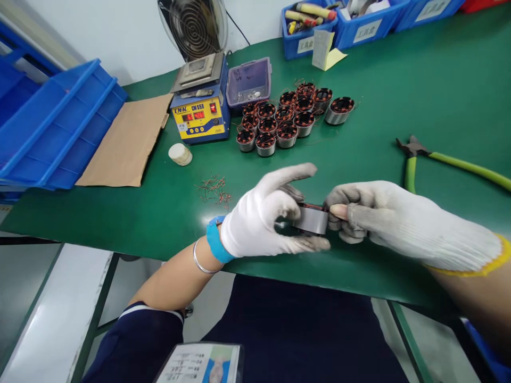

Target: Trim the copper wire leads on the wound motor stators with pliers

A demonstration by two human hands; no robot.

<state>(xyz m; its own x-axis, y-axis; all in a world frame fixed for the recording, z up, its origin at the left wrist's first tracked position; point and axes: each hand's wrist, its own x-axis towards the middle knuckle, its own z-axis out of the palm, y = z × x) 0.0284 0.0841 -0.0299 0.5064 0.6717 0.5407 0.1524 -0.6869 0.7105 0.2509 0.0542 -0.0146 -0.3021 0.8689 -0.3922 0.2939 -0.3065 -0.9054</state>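
Note:
My left hand [275, 215], in a white glove, is wrapped loosely round a motor stator [313, 219], a silver ring with copper windings inside. Its index finger points out above the stator and its thumb lies below. Against the stator's right side is my right hand [363, 213], gloved, with one bare fingertip showing. Its thumb and fingers are pinched together; what they grip, perhaps a wire end, is too small to make out. Behind the hands stands a group of similar stators [286, 133] with loose copper wires. Cut copper wire bits [215, 187] lie left of my left hand.
Green-handled cutters [415, 149] lie at the right. At the back left are a soldering station [202, 119], a fan [195, 26] and a purple bin [249, 80]. Blue tool bins [306, 43] line the back. A white round pad [180, 154] and cardboard [123, 141] lie left.

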